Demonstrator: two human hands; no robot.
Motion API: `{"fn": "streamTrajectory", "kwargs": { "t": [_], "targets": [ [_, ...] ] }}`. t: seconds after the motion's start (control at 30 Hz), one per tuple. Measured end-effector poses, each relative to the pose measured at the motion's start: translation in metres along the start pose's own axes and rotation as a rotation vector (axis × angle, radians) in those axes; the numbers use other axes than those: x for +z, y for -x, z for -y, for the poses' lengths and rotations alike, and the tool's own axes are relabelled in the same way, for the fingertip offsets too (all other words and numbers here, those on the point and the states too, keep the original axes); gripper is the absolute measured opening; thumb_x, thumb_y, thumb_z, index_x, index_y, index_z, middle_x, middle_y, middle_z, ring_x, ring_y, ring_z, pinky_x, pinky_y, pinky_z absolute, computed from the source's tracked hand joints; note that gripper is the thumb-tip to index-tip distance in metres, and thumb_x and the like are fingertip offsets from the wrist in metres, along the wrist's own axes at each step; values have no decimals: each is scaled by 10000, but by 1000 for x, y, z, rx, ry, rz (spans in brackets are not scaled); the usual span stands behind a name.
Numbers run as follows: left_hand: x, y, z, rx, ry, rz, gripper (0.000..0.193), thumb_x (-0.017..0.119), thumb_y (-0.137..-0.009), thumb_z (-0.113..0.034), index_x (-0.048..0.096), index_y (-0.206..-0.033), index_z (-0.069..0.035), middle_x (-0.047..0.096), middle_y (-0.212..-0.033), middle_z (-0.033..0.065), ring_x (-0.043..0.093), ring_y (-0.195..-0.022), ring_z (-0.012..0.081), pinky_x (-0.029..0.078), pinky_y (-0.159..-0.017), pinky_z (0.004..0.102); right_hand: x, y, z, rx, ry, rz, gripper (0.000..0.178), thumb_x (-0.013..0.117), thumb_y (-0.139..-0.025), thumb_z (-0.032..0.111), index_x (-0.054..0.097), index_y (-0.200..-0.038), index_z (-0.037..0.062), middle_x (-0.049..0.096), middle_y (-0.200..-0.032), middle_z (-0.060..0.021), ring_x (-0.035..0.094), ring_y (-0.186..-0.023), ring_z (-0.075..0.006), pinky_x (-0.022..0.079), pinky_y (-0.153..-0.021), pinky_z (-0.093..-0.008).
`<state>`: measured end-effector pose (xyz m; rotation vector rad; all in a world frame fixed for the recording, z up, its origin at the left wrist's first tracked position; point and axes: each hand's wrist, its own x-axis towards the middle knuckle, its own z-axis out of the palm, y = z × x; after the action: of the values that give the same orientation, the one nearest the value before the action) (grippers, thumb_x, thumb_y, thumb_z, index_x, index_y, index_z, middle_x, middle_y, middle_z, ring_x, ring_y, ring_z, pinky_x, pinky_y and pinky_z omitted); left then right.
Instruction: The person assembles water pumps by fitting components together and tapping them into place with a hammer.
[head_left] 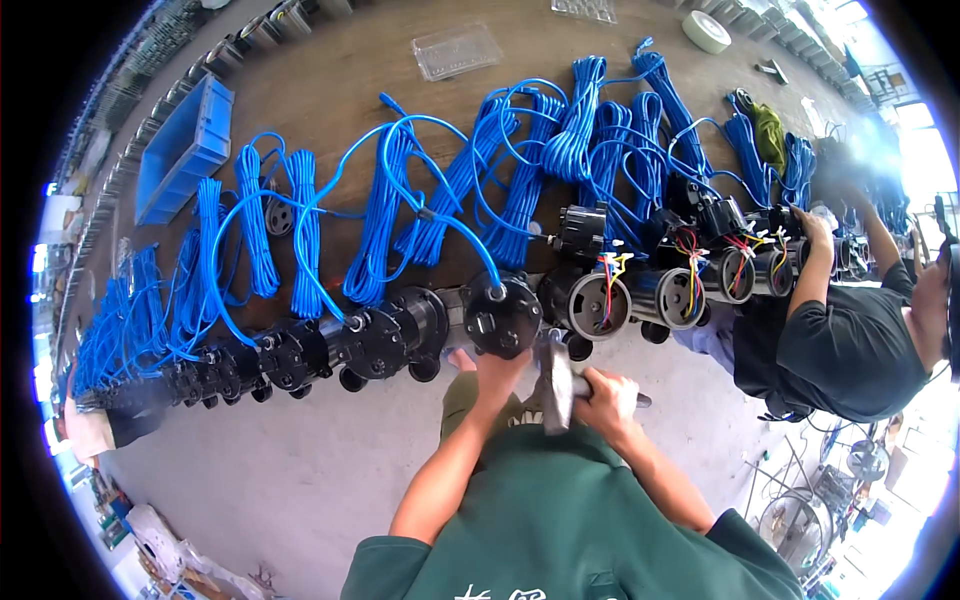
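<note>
My left hand [503,375] is closed on the lower edge of a black round-capped motor unit [503,318] at the table's near edge; some fingers are hidden beneath it. A blue cable [480,250] runs out of the cap's top. My right hand [608,398] is wrapped round the handle of a hammer [557,385], whose metal head stands just right of and below the cap. The hammer appears apart from the cap. Right of it, open motor cylinders [600,305] show red, yellow and blue wires.
Several capped black units [380,340] line the edge leftward. Blue cable bundles [375,225] cover the brown table [350,60]. A blue crate [187,150], clear plastic tray [455,50] and tape roll [707,32] lie farther back. A co-worker [850,345] is at the right.
</note>
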<state>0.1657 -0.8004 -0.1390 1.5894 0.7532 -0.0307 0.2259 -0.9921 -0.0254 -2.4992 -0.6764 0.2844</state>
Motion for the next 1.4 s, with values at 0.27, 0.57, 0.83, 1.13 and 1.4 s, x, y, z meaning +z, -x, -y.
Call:
{"fn": "streamTrajectory", "kwargs": {
  "t": [0.27,0.57,0.83,1.13,1.4],
  "targets": [
    [-5,4,21,-54,235,106,389,852,-825,-173,662,-1141,-48,683,-973,41,627,-844,183,514,-749,347,-20,18,14,-98,-216,12,172,781,-692,96,618,-740,75,600,-646,-86,601,-554,-309,454,-509,-417],
    [-16,3,-18,-483,365,231,282,840,-858,-180,607,-996,-104,508,-617,-36,454,-455,78,369,-439,247,-30,20,5,-108,-142,-15,199,760,-627,64,632,-778,80,578,-626,-89,589,-545,-311,444,-504,-419],
    [18,-5,24,-180,338,-38,445,832,-854,-169,697,-1250,-17,743,-1140,54,696,-988,147,553,-826,328,-65,-16,60,-414,-347,-65,289,814,-706,116,528,-675,93,509,-581,-77,538,-496,-285,416,-486,-399],
    [9,-13,32,-211,383,-23,273,840,-824,-121,604,-961,-111,496,-628,-45,374,-408,78,251,-371,266,-25,19,12,53,-324,86,235,779,-720,156,558,-727,77,575,-643,-154,601,-582,-391,468,-542,-453],
    [-19,5,1,-350,312,218,302,859,-839,-132,605,-997,-90,522,-661,-32,485,-488,79,367,-416,271,-39,25,5,191,-292,124,272,793,-755,168,554,-743,37,546,-653,-203,562,-590,-421,458,-543,-437]
  ]
}}
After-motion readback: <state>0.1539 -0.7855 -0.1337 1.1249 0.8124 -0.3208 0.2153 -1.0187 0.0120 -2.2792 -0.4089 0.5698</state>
